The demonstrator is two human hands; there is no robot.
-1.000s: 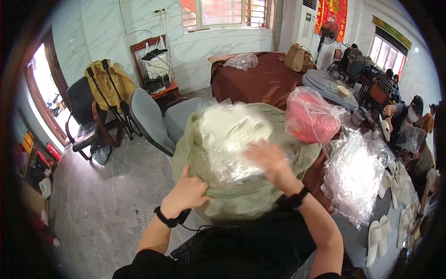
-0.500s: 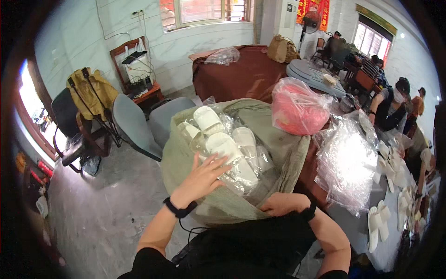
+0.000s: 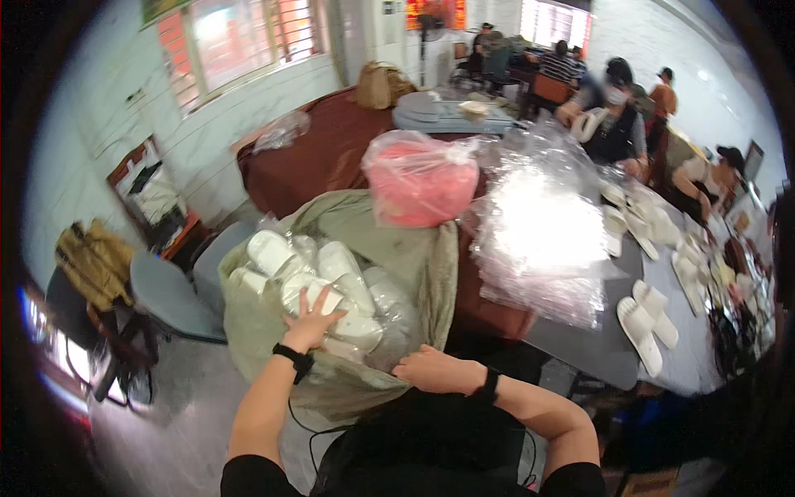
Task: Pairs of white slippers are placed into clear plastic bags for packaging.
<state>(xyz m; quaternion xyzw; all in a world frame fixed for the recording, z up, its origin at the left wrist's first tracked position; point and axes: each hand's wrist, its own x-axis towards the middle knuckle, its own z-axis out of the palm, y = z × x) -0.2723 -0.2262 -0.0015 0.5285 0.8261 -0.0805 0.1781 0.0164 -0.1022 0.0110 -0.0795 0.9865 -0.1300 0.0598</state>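
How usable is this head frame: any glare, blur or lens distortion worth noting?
Head view: strong fisheye bending with a dark rim at the corners; the stack of clear plastic bags glares nearly white; the window is overexposed; far people and the left edge are soft. The left hand on the white slippers and the right hand at the green sack are fairly sharp.

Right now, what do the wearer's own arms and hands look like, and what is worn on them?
Both forearms are bare, ending in short black sleeves at the upper arms. The left hand has a black band on its wrist, like a watch or tracker strap. The right hand has a similar black wristband. No gloves; whether there are rings cannot be told.
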